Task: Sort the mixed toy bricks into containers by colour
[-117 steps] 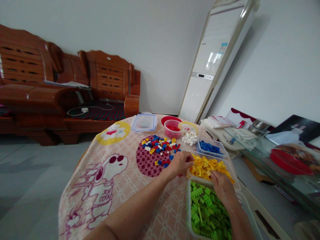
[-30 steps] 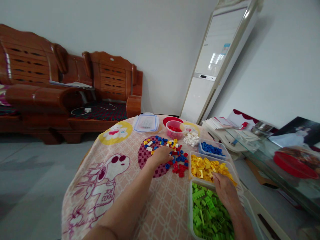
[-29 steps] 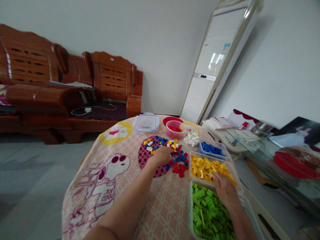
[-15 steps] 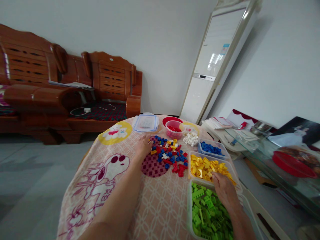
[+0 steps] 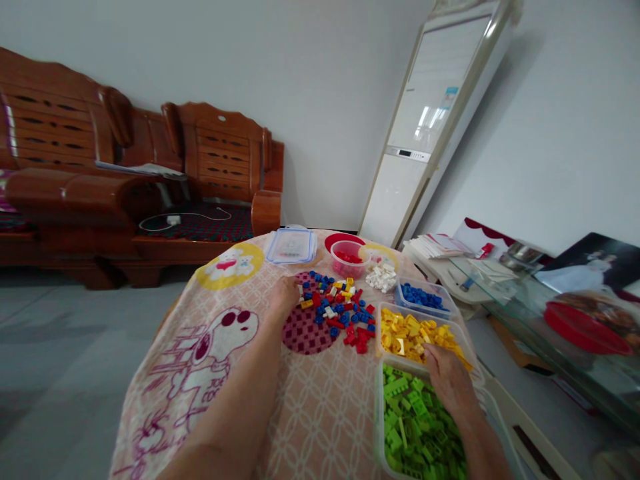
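Mixed red, blue, yellow and white bricks lie in a loose pile on the patterned tablecloth. At the pile's left edge is my left hand, its fingers curled together; what they hold, if anything, is too small to name. My right hand rests over the near right part of the box of yellow bricks, fingers closed at its rim side, their tips partly hidden. Nearest me stands a box of green bricks, beneath my right wrist. Blue bricks fill a box beyond the yellow one.
White bricks lie beside a round tub of red bricks. A clear blue-edged lid is at the table's far side. To the right, a glass shelf holds papers, a red dish and a photo. A wooden sofa stands behind.
My left hand has drawn slightly left and down, away from the pile's edge. My right hand has barely moved.
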Available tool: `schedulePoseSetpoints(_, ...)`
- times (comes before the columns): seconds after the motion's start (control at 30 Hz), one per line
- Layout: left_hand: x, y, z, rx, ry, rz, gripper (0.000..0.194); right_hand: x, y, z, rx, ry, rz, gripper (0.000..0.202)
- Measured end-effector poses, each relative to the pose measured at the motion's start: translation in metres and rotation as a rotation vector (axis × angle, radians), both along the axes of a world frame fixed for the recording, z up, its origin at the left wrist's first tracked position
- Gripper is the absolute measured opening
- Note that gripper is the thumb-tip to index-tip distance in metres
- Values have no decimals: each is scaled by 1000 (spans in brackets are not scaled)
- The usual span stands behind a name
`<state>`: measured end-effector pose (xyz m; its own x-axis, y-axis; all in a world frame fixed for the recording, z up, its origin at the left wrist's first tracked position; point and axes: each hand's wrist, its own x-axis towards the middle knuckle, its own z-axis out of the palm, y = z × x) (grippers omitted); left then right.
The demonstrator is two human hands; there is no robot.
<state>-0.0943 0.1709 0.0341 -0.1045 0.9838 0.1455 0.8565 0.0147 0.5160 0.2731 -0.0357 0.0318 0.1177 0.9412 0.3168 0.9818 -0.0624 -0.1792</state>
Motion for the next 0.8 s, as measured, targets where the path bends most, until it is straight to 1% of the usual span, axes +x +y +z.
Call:
schedulePoseSetpoints(0.1, -4, -2, 0, 2, -109, 44, 26, 0, 0, 0, 29, -5, 1, 43)
schedulePoseSetpoints(0.23, -4, -5, 2, -60, -210, 67, 15, 0, 1, 0, 38, 11, 10, 42)
schedulePoseSetpoints(0.3, -1, -6, 4, -74, -222, 33, 13, -1, 1, 0, 43, 22, 13, 42)
schedulePoseSetpoints(0.43, 6, -6, 4, -37, -200, -79, 16, -1, 0, 1, 34, 10, 9, 43)
schedulePoseSetpoints(0.57, 15, -7, 4, -23, -218, -170, 15, -1, 0, 1, 14, -1, -4, 43)
schedulePoseSetpoints(0.63, 21, -9, 8, 14, -234, -194, 15, -1, 0, 1, 13, -8, -2, 43)
schedulePoseSetpoints(0.73, 33, -16, 22, 114, -275, -219, 17, 0, 1, 0, -4, -16, -14, 43)
schedulePoseSetpoints(0.8, 47, -25, 33, 170, -317, -291, 17, 0, 1, 0, -20, -9, -19, 44)
